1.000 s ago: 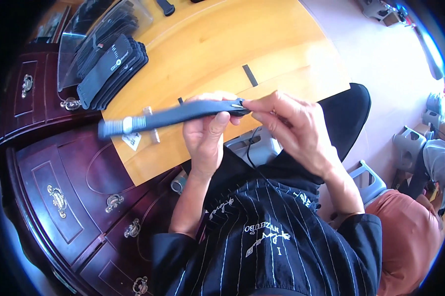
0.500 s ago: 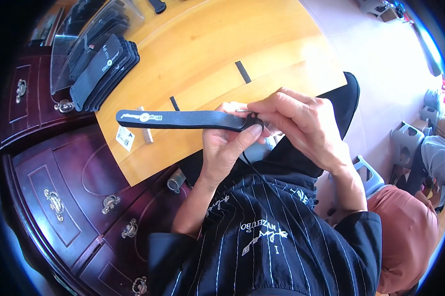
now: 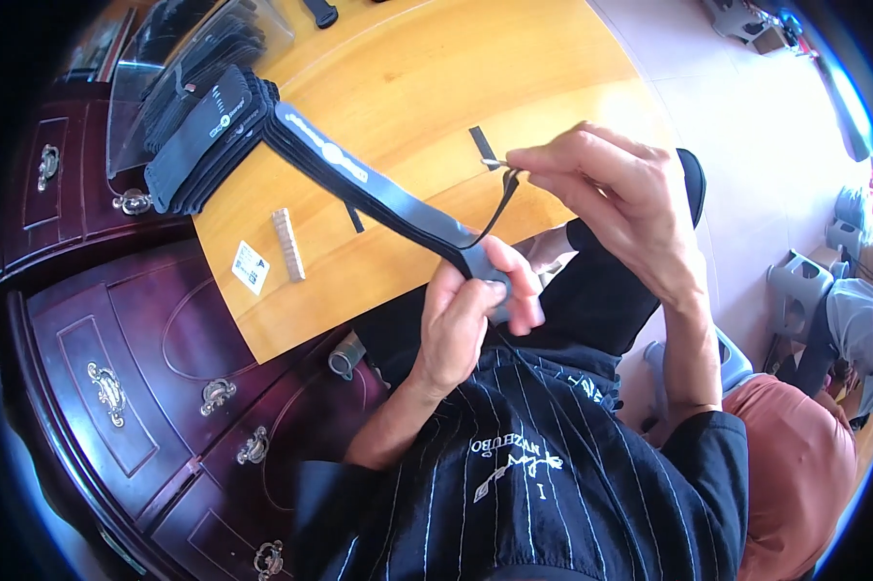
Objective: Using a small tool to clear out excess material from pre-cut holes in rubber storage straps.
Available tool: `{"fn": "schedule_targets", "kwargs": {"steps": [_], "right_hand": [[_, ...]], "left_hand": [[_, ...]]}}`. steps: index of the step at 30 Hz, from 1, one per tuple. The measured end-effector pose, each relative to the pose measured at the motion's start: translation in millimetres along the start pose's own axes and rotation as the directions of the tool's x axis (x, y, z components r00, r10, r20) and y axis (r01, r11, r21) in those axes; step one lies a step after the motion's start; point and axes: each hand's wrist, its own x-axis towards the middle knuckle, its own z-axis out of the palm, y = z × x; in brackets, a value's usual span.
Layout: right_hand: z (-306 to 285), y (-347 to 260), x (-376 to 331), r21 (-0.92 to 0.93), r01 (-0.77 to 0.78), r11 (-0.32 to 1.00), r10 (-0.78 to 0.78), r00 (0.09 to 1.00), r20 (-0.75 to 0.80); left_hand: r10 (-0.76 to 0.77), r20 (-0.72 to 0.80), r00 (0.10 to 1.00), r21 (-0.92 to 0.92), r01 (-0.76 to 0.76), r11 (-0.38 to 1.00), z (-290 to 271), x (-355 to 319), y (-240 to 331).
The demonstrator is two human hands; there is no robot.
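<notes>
My left hand [image 3: 461,315] is closed round the near end of a bundle of long dark grey straps [image 3: 378,194] with pale print on the top one. The bundle slants up to the left, its far end by a pile of similar straps [image 3: 199,145] at the table's left. In front of my chest, my right hand [image 3: 601,179] pinches a thin black band [image 3: 502,205], which stretches down to the bundle beside my left fingers. A small pale, shiny bit shows at my right fingertips; what it is I cannot make out.
On the wooden table [image 3: 407,87] lie short black strips [image 3: 479,147], a pale segmented bar [image 3: 286,246] and a white label [image 3: 251,268]. A clear plastic box [image 3: 127,116] of dark pieces stands far left. Dark red drawers [image 3: 107,320] flank the table; a person in salmon [image 3: 795,465] sits close behind right.
My right hand has moved up and away from my left, drawing the thin black band out taut. The strap bundle has tilted, its far end swinging up toward the pile.
</notes>
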Motion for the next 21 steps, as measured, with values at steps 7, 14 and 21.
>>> {"fn": "schedule_targets", "kwargs": {"steps": [7,14,21], "right_hand": [[-9.3,-4.1,-21.9,0.034,-0.085,0.996,0.083,0.995,0.06],[35.4,-13.6,-17.1,0.545,-0.318,0.776,0.26,0.948,0.183],[41.2,58.3,22.1,0.165,0.03,0.986,0.022,0.954,-0.299]], "left_hand": [[0.019,0.0,1.0,-0.138,-0.019,0.99,-8.5,11.6,13.9],[-0.134,0.037,0.99,-0.014,0.134,0.991,3.7,3.6,25.3],[-0.13,0.128,0.983,0.137,0.112,0.984,1.3,-14.0,21.6]]}}
